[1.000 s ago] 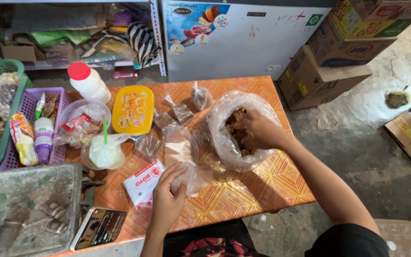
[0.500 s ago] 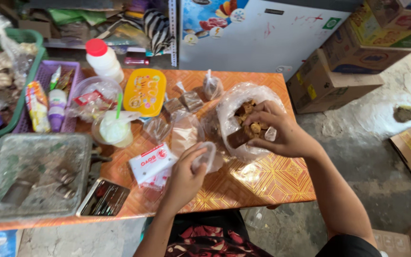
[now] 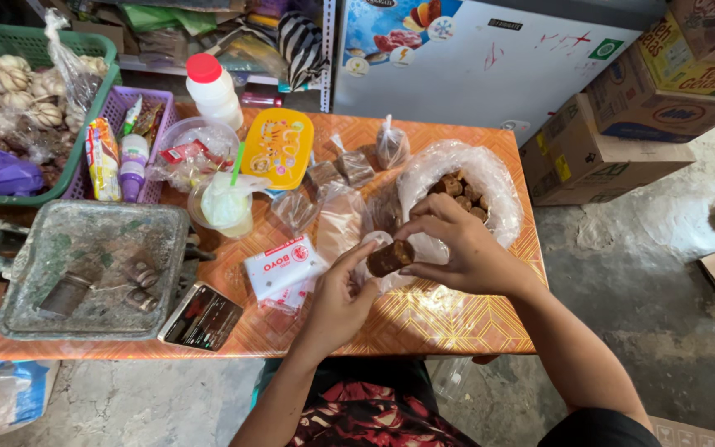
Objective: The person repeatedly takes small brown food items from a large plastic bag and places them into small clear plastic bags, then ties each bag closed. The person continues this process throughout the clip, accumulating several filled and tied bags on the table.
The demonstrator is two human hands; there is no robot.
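- Right hand [image 3: 457, 248] was clamped on one brown block [image 3: 391, 257]; left hand [image 3: 343, 291] pinched one small clear bag [image 3: 371, 247].
- Earlier, the block was held over one big bag [image 3: 490, 186].

On the table [image 3: 457, 323], the large plastic bag [image 3: 490, 186] stands at the right, with brown blocks [image 3: 457, 189] inside it, and small filled bags [image 3: 357, 170] lie just to its left. The right hand [image 3: 465, 252] and left hand [image 3: 339, 302] meet in front of the large bag, with a brown block [image 3: 391, 257] between them; a flat packet [image 3: 279, 266] lies just left of the left hand. Further left sits a metal tray [image 3: 93, 273], with a lidded box [image 3: 276, 147], a bottle [image 3: 213, 89] and a slotted basket [image 3: 84, 112] behind it toward the table's far edge.
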